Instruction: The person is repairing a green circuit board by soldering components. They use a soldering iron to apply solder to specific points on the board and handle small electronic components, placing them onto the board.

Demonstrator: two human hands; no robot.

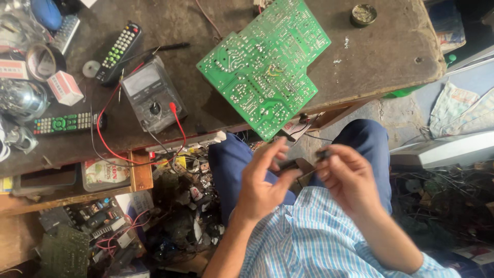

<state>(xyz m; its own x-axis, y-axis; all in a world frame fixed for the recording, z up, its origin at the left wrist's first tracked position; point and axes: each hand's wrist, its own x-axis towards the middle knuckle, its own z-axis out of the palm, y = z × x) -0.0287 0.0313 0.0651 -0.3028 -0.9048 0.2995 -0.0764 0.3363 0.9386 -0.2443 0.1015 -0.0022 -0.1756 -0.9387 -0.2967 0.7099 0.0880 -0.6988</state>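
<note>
Small dark part (303,160) held over the lap, below the worktop (370,56) edge, long axis running left–right. Left hand (263,181) grip pinching one end, right hand (343,175) grip pinching the other; equally near.

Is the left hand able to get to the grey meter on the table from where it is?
Probably yes, though not freely. The left hand sits over the lap, pinching a small dark part together with the right hand. The grey meter lies uncovered near the table edge, only its red lead trailing across.
</note>
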